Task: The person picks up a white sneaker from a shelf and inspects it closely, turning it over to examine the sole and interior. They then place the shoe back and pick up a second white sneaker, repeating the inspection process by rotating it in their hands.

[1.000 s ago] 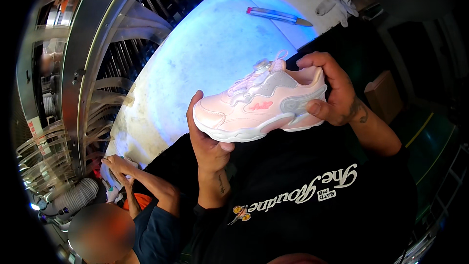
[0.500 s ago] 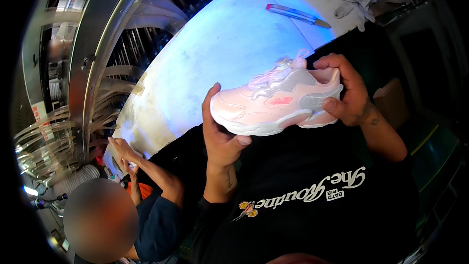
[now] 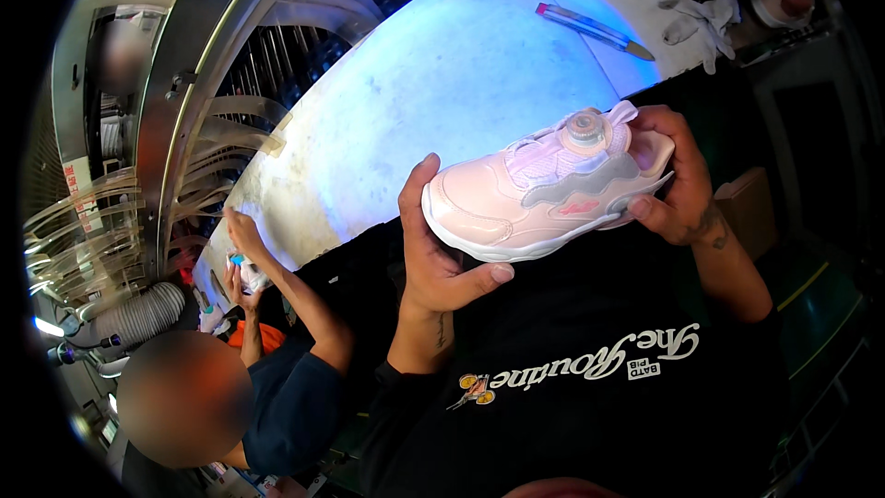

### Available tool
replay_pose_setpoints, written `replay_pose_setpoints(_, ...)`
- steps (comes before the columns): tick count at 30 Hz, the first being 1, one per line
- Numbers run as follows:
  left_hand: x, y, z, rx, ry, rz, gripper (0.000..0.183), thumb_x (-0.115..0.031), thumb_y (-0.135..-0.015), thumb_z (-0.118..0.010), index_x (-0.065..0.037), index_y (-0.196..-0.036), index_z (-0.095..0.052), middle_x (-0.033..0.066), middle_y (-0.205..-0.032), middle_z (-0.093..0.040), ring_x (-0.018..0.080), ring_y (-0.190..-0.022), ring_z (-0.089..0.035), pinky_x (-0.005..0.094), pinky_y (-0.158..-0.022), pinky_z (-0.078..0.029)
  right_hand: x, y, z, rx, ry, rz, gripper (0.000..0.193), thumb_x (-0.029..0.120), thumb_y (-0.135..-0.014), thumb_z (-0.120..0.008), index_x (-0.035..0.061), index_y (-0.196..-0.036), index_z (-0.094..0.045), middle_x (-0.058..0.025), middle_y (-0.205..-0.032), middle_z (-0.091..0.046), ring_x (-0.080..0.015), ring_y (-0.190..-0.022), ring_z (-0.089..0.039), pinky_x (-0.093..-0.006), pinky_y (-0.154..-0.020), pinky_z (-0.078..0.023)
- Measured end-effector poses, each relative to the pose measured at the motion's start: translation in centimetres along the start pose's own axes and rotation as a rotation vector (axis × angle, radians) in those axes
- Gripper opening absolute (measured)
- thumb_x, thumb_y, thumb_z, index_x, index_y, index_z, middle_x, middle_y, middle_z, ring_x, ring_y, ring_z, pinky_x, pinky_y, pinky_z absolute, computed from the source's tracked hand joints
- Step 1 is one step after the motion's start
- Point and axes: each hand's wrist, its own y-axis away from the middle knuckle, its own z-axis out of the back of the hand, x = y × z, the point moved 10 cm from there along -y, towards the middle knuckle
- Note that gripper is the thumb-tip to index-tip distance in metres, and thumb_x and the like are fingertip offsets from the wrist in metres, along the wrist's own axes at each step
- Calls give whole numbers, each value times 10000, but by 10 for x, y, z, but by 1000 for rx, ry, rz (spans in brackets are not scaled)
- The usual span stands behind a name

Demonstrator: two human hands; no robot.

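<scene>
A pale pink sneaker [image 3: 553,186] with a white sole, grey wavy trim and a round dial on its tongue is held up in front of my chest. My left hand [image 3: 441,249] grips the toe end, thumb along the sole edge and fingers round the tip. At the heel, my right hand [image 3: 678,184] has its thumb on the near side, while its fingers wrap behind the collar and are partly hidden. The shoe's upper faces up, its toe pointing left.
Beyond the shoe lies a white worktop [image 3: 406,83] under blue light, with a brush [image 3: 595,30] on it. Pale gloves [image 3: 705,26] rest at its far right. A co-worker's hands [image 3: 244,254] hold a whitish object at the left. Clear flaps [image 3: 83,207] hang from a metal machine; a cardboard box [image 3: 747,212] stands right.
The sneaker has rolled in my hands, from showing mainly its side to showing more of its top and dial. The co-worker's hands have shifted, and the object in them shows more.
</scene>
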Motion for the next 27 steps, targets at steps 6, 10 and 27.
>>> replay_pose_setpoints(6,-2,-1,-4,52,11,-32,1231,-108,-775,-923,-64,-1668,-78,248,-1501,-509,351,-1384,-560,481,-1131,-489,-2,1,0,-5,-18,-34,742,280,-819,-834,-24,-1414,-510,-147,-1245,-611,-238,-1124,-630,-378,-977,-519)
replay_pose_setpoints(10,-6,2,-3,17,57,-64,1173,-178,-830,-892,-65,-1655,-65,270,-1518,-487,360,-1388,-552,481,-1131,-480,5,-3,-4,24,51,52,767,261,-793,-858,-23,-1423,-525,-157,-1278,-629,-256,-1147,-649,-384,-998,-527)
replay_pose_setpoints(27,-4,5,-1,32,-31,-87,1111,-206,-866,-861,-74,-1640,-74,277,-1522,-479,362,-1387,-543,491,-1134,-465,5,-2,-4,42,180,53,792,246,-750,-882,23,-1441,-563,-162,-1272,-644,-285,-1135,-678,-394,-987,-557)
